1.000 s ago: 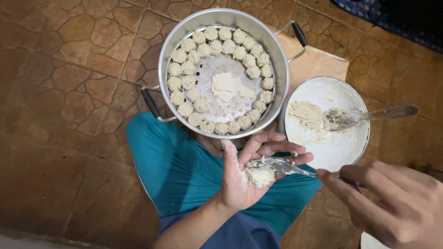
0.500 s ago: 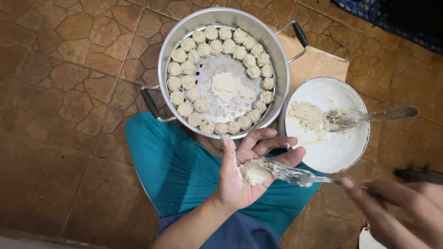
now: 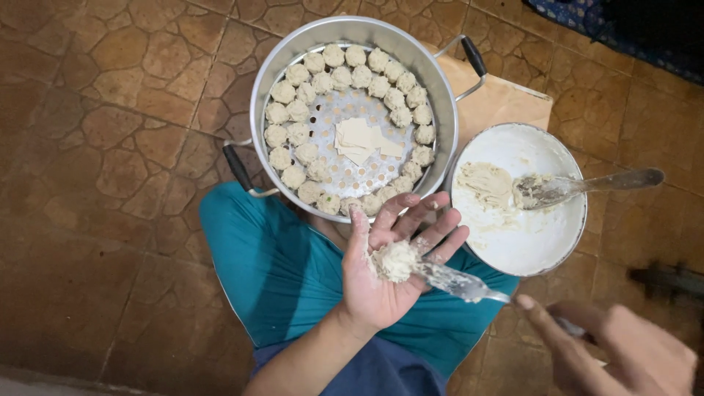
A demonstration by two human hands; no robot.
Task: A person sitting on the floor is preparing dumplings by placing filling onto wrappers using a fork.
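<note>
The left hand (image 3: 389,268) is open, palm up, and a lump of pale filling (image 3: 396,260) lies on a thin wrapper across its fingers. The right hand (image 3: 623,352), blurred at the lower right, closes around the handle of a knife (image 3: 458,282) whose tip touches the lump. The filling looks soft, sticky and light; I think it needs support from below, with cupped fingers. Behind stands a steamer pot (image 3: 447,110) with 2 rings of dumplings (image 3: 293,136), and a white bowl (image 3: 528,249) beside it.

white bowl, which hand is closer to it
Left. The left hand, cupping a lump of filling, sits just beside the white bowl; the right hand is lower, near the frame's corner.
</note>
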